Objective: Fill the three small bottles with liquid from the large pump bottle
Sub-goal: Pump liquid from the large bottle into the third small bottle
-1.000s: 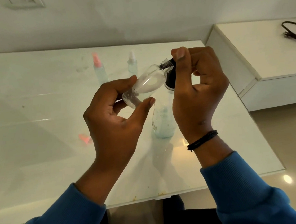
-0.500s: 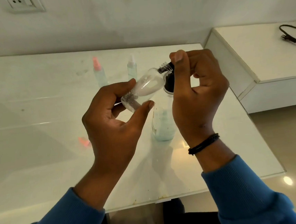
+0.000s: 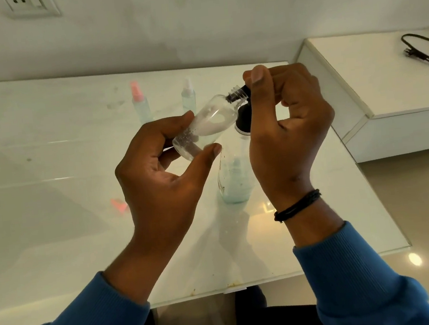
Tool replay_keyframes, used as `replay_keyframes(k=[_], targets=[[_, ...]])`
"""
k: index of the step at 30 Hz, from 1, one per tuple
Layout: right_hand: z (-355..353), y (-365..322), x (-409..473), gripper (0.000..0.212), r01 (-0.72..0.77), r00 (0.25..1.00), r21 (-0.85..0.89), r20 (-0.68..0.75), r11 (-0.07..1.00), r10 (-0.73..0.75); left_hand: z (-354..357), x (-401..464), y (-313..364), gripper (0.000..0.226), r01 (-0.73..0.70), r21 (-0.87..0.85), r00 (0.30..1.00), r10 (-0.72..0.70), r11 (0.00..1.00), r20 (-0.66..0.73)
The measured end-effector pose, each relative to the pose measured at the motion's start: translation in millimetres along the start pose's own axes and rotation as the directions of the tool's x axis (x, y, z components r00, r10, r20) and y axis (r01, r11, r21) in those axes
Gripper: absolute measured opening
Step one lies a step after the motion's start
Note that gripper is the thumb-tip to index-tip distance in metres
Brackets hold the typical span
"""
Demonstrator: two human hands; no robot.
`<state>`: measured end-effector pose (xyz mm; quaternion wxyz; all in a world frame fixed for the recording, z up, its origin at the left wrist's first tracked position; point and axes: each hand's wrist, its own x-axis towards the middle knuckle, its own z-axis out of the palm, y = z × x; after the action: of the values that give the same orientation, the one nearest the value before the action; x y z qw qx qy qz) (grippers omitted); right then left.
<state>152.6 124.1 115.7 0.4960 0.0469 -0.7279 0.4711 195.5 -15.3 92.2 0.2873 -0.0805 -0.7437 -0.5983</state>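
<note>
Two small bottles [image 3: 140,105] behind pump bottle [image 3: 234,178] on table [image 3: 57,230].

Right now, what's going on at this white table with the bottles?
A person in blue sleeves is filling a small clear plastic bottle, tilted in the left hand, its threaded neck against the black pump nozzle that the right hand presses. The large clear pump bottle stands on the white glass-topped table below. Two small capped bottles, a pink-capped one and a white-capped one, stand further back. A loose pink cap lies near the left hand.
</note>
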Motion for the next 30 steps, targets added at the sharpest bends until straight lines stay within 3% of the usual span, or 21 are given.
replay_keyframes(k=[30], targets=[[-0.4, 0.5, 0.2, 0.029, -0.020, 1.000, 0.027, 0.005, 0.999, 0.020, 1.4, -1.0, -2.4, 0.043, -0.026, 0.033, 1.000, 0.026, 0.999, -0.001]])
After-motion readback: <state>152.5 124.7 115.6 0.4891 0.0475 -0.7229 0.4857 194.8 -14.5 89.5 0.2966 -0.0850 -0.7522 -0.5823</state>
